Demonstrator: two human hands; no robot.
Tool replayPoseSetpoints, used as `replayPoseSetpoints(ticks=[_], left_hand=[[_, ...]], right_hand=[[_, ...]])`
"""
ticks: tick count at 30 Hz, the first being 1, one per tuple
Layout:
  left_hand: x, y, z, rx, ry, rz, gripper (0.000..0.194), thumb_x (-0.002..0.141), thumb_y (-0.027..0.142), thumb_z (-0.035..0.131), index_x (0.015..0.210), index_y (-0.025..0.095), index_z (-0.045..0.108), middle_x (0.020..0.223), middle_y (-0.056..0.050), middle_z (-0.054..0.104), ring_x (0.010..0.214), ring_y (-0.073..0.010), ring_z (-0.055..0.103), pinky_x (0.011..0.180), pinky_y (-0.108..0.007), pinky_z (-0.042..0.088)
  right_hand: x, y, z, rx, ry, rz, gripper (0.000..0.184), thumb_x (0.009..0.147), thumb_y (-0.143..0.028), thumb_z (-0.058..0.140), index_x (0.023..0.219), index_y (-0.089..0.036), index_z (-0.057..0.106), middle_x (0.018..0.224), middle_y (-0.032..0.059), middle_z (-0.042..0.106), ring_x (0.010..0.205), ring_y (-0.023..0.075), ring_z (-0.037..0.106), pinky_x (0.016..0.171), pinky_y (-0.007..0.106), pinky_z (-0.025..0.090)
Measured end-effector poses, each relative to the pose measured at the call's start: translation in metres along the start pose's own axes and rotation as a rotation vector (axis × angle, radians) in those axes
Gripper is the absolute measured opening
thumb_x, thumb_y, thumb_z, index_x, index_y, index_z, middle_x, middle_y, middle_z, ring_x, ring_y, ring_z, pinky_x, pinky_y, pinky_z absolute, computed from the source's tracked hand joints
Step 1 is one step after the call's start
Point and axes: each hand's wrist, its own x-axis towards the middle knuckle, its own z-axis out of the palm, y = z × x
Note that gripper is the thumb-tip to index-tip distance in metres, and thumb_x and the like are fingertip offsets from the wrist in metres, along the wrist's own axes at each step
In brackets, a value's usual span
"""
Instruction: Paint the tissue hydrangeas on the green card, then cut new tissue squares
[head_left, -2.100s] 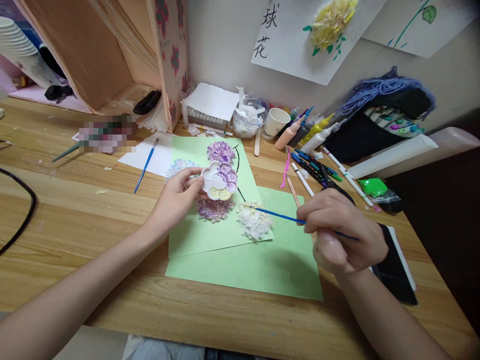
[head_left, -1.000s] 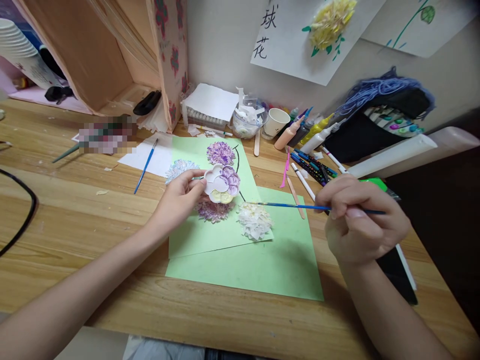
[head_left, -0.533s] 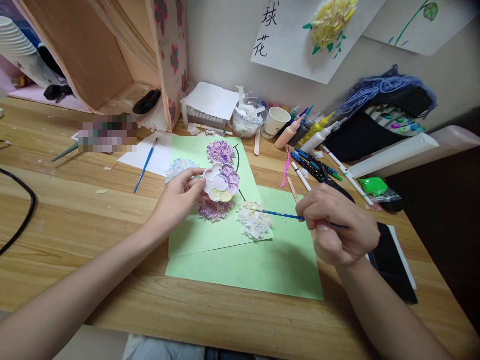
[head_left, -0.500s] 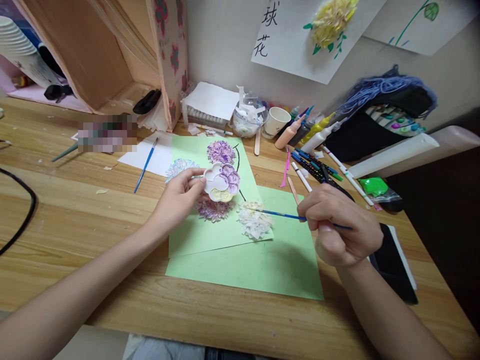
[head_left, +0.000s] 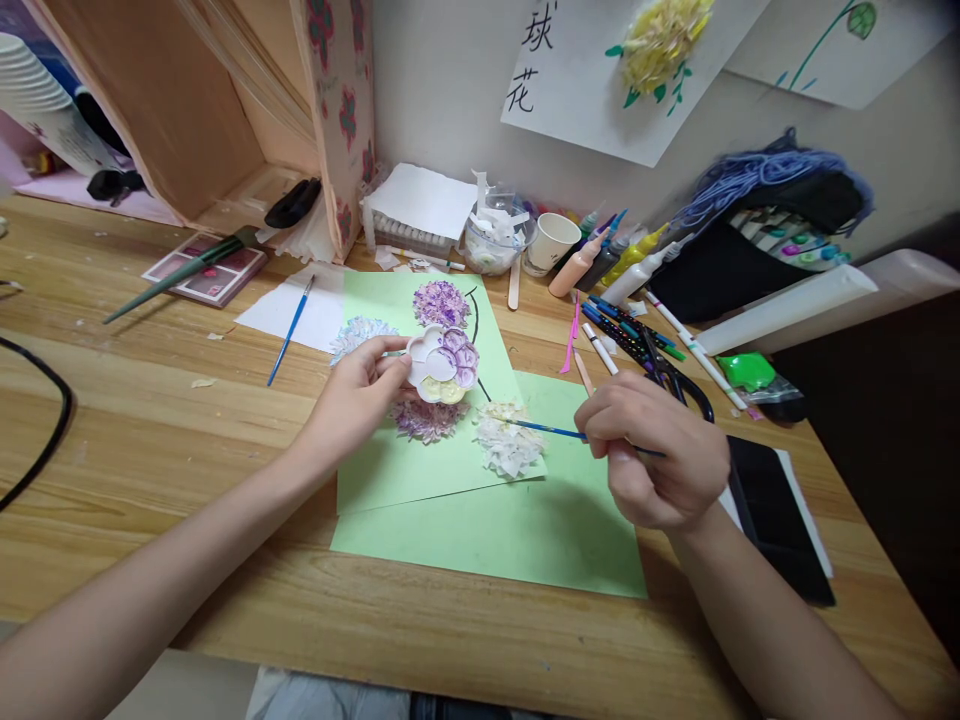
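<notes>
My left hand (head_left: 367, 385) pinches the edge of a white flower-shaped paint palette (head_left: 431, 365), with purple and pale yellow paint in its wells. In my right hand (head_left: 656, 450) is a thin blue paintbrush (head_left: 551, 429); its tip meets the upper part of a white ruffled paper flower (head_left: 511, 445), which has a yellowish tint there. Around the palette, a purple paper flower (head_left: 441, 302), a pinkish-purple one (head_left: 429, 422) and a pale blue one (head_left: 364, 336) lie on green paper (head_left: 409, 475). The palette hides part of the green sheet and a drawn black stem.
Paint bottles (head_left: 574, 270), a paper cup (head_left: 553, 243) and a clear bowl of paper scraps (head_left: 499, 235) stand along the wall. Markers and black scissors (head_left: 686, 385) lie at right. Another brush (head_left: 292, 328) rests on white paper at left, near a green-handled brush (head_left: 169, 280).
My right hand has shifted a little to the left, with the brush tip staying at the white flower. My left hand and the palette look almost still.
</notes>
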Motion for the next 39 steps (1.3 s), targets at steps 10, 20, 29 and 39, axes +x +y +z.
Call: replayPoseSetpoints(ticks=[10,20,29,39], left_hand=[[0.0002,-0.0006,0.0001,-0.007,0.0,0.008,0.039,0.078,0.035,0.06,0.111,0.014,0.058,0.071,-0.001,0.068,0.072,-0.0179,0.067,0.075,-0.034,0.055],[0.0008,-0.0007,0.0001,-0.005,0.003,0.005,0.037,0.079,0.034,0.059,0.11,0.014,0.058,0.071,-0.001,0.068,0.072,-0.0174,0.067,0.075,-0.033,0.055],[0.0008,-0.0005,0.0008,-0.002,0.001,-0.001,0.038,0.08,0.032,0.058,0.112,0.013,0.057,0.079,-0.003,0.071,0.072,-0.0169,0.067,0.075,-0.032,0.055],[0.0008,-0.0008,0.0008,0.002,0.008,0.005,0.036,0.08,0.032,0.058,0.11,0.013,0.057,0.078,-0.002,0.071,0.071,-0.0163,0.068,0.073,-0.031,0.056]], right_hand=[[0.001,0.0006,0.0023,-0.014,-0.017,-0.027,0.019,0.069,-0.003,0.039,0.064,-0.021,0.043,0.055,0.0004,0.047,0.049,0.0137,0.041,0.049,0.03,0.034],[0.0,0.0017,0.0016,-0.003,-0.007,-0.031,0.019,0.067,-0.002,0.04,0.066,-0.021,0.043,0.056,0.0005,0.046,0.05,0.0135,0.04,0.049,0.03,0.033],[-0.001,-0.0035,0.0004,-0.01,0.027,-0.043,0.023,0.069,0.002,0.037,0.068,-0.021,0.042,0.056,0.0005,0.044,0.051,0.0132,0.039,0.048,0.029,0.032],[-0.0028,-0.0017,-0.0033,0.039,0.021,-0.035,0.021,0.069,0.0,0.038,0.068,-0.021,0.043,0.057,0.0009,0.046,0.051,0.0133,0.04,0.048,0.03,0.032]])
